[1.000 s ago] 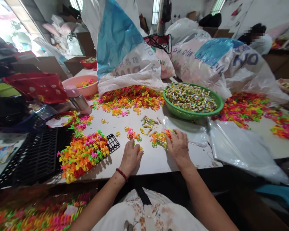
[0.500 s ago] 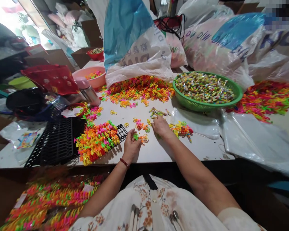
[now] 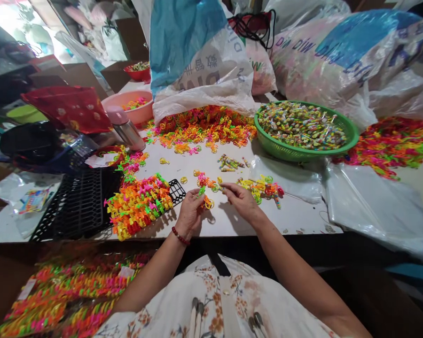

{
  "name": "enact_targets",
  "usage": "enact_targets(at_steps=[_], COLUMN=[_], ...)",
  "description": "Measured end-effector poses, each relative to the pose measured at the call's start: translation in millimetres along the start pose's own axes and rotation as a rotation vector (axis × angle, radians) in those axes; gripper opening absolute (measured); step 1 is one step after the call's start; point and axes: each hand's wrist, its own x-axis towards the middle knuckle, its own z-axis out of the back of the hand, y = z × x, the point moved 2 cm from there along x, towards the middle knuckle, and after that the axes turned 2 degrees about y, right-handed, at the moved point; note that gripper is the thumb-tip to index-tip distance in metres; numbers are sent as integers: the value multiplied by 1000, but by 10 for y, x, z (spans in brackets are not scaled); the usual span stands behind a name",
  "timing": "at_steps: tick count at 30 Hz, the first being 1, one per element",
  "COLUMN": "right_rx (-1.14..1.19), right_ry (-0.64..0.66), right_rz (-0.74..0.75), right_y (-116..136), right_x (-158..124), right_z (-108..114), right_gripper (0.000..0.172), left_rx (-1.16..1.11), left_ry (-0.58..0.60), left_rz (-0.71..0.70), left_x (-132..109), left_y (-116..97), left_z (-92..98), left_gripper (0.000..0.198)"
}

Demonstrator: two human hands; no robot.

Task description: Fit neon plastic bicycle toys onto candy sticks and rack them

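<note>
My left hand, with a beaded bracelet at the wrist, pinches a small green plastic toy. An orange toy piece shows beside its fingers. My right hand is closed at the fingertips on a tiny patterned candy tube, mostly hidden. Just beyond it lies a small heap of similar candy tubes. Loose pink and orange toys lie between the hands. Right of my right hand is a cluster of yellow and orange toys.
Rows of colourful toys stand on a black plastic rack at left. A green basket of candy tubes stands back right. Behind are a toy pile and large sacks. Clear plastic bags hang over the table's right front edge.
My right hand has drawn back from the candy tube heap toward my left hand, with a tube between its fingertips. My left hand has raised the green toy slightly.
</note>
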Motion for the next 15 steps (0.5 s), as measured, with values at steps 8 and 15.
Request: enact_targets(at_steps=[8, 15], right_rx=[234, 181], right_ry=[31, 56], right_rz=[-114, -98], right_y=[-74, -83], right_x=[-256, -297], right_z=[-219, -259], right_gripper=[30, 31], left_rx=[32, 116], left_ry=[75, 122], left_rz=[10, 31], left_x=[-55, -114], left_y=[61, 27], left_z=[-127, -159], left_gripper=[33, 39])
